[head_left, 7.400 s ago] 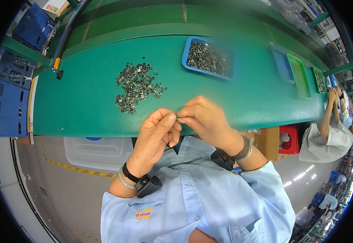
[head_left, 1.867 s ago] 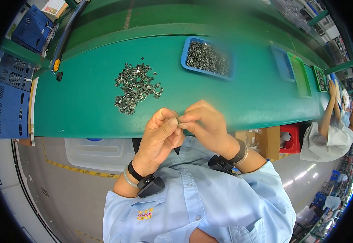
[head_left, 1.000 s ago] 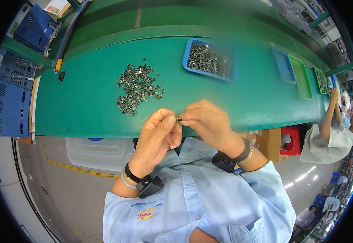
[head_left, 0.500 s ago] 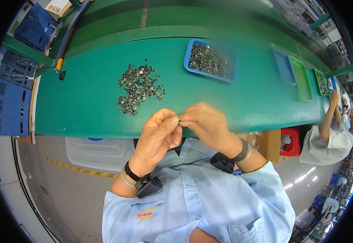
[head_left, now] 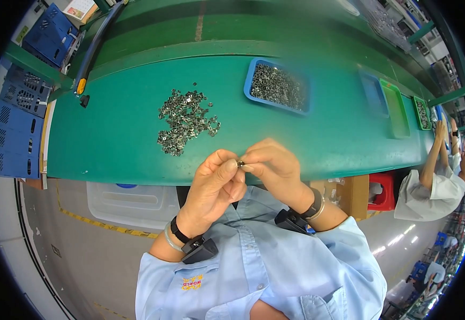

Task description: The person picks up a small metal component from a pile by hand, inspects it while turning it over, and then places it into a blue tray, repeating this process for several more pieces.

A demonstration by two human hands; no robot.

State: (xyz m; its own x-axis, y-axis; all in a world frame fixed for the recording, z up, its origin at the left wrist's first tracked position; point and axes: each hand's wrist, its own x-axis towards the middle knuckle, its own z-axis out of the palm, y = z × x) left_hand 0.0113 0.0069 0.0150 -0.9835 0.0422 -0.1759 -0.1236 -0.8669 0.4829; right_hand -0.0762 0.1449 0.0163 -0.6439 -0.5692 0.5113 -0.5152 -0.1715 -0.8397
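Observation:
My left hand [head_left: 215, 184] and my right hand [head_left: 273, 167] meet at the near edge of the green table [head_left: 109, 133], fingertips pinched together on one small dark metal part [head_left: 240, 163]. Both hands grip it; its shape is too small to make out. Beyond my hands, a loose pile of similar small metal parts [head_left: 185, 120] lies on the table. Farther back and to the right stands a blue tray [head_left: 278, 85] filled with more of these parts.
Blue and green trays [head_left: 395, 106] sit toward the right end of the table. Blue crates [head_left: 16, 117] are stacked at the left. A white bin [head_left: 131, 197] sits under the table. Another person in white [head_left: 435, 181] works at the far right beside a red stool [head_left: 382, 189].
My hands have stayed together on the small part at the table's near edge, with only slight finger shifts. The pile and the tray have not moved.

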